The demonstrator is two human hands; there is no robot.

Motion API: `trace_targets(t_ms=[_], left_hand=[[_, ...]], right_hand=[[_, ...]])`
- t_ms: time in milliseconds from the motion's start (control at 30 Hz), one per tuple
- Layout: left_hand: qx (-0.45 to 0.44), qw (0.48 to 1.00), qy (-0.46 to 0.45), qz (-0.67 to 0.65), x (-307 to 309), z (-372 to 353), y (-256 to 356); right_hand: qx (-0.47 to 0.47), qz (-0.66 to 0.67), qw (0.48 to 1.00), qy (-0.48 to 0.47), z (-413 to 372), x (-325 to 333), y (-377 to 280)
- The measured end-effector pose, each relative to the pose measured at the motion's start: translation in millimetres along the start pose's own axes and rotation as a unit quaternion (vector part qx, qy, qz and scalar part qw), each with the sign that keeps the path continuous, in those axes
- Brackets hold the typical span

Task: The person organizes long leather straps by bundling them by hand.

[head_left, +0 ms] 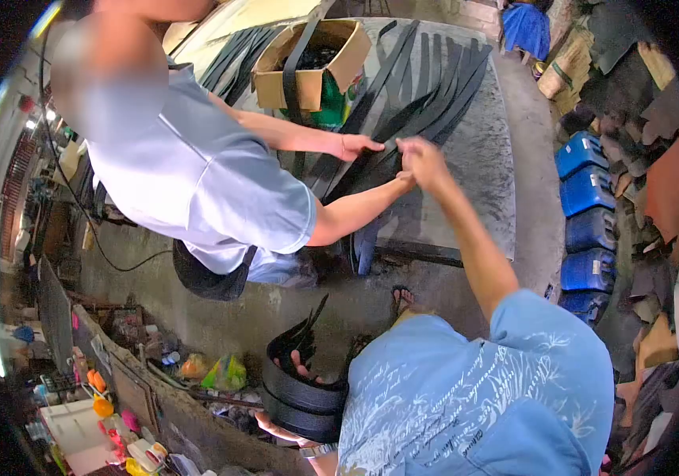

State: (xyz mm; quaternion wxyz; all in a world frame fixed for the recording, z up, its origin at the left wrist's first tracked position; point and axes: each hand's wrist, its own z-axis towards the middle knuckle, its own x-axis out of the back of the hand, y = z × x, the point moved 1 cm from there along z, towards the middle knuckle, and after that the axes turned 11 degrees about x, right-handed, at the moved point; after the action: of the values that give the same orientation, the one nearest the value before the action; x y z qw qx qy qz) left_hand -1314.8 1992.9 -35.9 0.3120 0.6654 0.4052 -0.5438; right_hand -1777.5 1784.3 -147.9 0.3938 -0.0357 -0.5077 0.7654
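My left hand (pixel 282 428), low in front of me, is wrapped round a thick coil of black leather-like straps (pixel 301 401). Some fingertips show inside the coil, and loose strap ends stick up from it. My right hand (pixel 425 165) reaches forward over the table, its fingers pinched at what looks like the end of a black strap (pixel 390 146). A co-worker's hand (pixel 363 147) is at the same spot from the left, and their other hand (pixel 407 178) lies close under mine. More long black straps (pixel 443 87) are spread across the table.
On the grey table (pixel 486 198) stands an open cardboard box (pixel 272 75) with a strap over it. Blue jerrycans (pixel 585 190) line the floor at right, beside dark hide-like sheets (pixel 617 111). A co-worker (pixel 189 166) leans in at left. Cluttered goods (pixel 101 404) fill the lower left.
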Motion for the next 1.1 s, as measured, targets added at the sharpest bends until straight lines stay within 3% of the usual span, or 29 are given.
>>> trace_targets(t_ms=[33, 100, 167, 200, 267, 300, 333, 433, 533, 633, 700, 767, 833, 867, 900, 933, 1100], left_hand=[[0.000, 1.000, -0.004, 0.005, 1, -3, -1], [-0.009, 0.999, -0.026, 0.028, -1, -4, -4], [-0.023, 0.999, -0.029, 0.035, -6, -7, -10], [-0.035, 0.999, -0.019, 0.036, -7, -9, -13], [-0.058, 0.997, 0.003, 0.041, -7, -12, -18], [-0.063, 0.997, 0.007, 0.046, -6, -12, -18], [-0.067, 0.996, 0.011, 0.052, -5, -12, -19], [-0.063, 0.997, 0.018, 0.043, -1, -15, -20], [-0.061, 0.997, 0.031, 0.028, -4, -21, -20], [-0.051, 0.996, -0.020, 0.074, 19, -22, -10], [-0.041, 0.996, -0.028, 0.068, 32, -25, 0], [-0.031, 0.999, 0.002, 0.039, 12, -23, -3], [0.009, 1.000, 0.021, 0.011, -1, -19, -3], [0.039, 0.999, 0.018, 0.001, -2, -18, 1], [0.068, 0.997, 0.017, 0.014, 1, -15, 3], [0.096, 0.995, 0.016, 0.026, 5, -12, 5], [0.223, 0.959, 0.015, 0.176, 20, 10, 0]], right_hand=[[-0.043, -0.061, 0.996, -0.042, 32, -2, 18], [-0.050, -0.173, 0.971, -0.159, 76, -4, -13], [-0.013, -0.238, 0.924, -0.298, 97, -36, -28], [0.054, -0.265, 0.897, -0.349, 105, -63, -3], [0.069, -0.301, 0.859, -0.408, 111, -104, 1], [0.083, -0.380, 0.811, -0.436, 114, -124, 1], [0.087, -0.395, 0.792, -0.457, 115, -131, -25], [0.118, -0.437, 0.744, -0.492, 110, -172, -14], [0.127, -0.438, 0.733, -0.505, 102, -164, -35], [0.055, -0.211, 0.893, -0.394, 88, -129, -56], [0.091, -0.100, 0.948, -0.288, 52, -92, -80], [0.032, -0.102, 0.940, -0.325, -2, -34, -122], [0.046, 0.057, 0.940, -0.332, -85, -8, -111], [-0.054, -0.019, 0.903, -0.427, -118, 5, -128], [-0.086, 0.050, 0.904, -0.415, -165, 13, -129], [-0.158, 0.016, 0.880, -0.447, -194, 23, -161], [-0.146, 0.130, 0.859, -0.474, -303, 22, -222]])
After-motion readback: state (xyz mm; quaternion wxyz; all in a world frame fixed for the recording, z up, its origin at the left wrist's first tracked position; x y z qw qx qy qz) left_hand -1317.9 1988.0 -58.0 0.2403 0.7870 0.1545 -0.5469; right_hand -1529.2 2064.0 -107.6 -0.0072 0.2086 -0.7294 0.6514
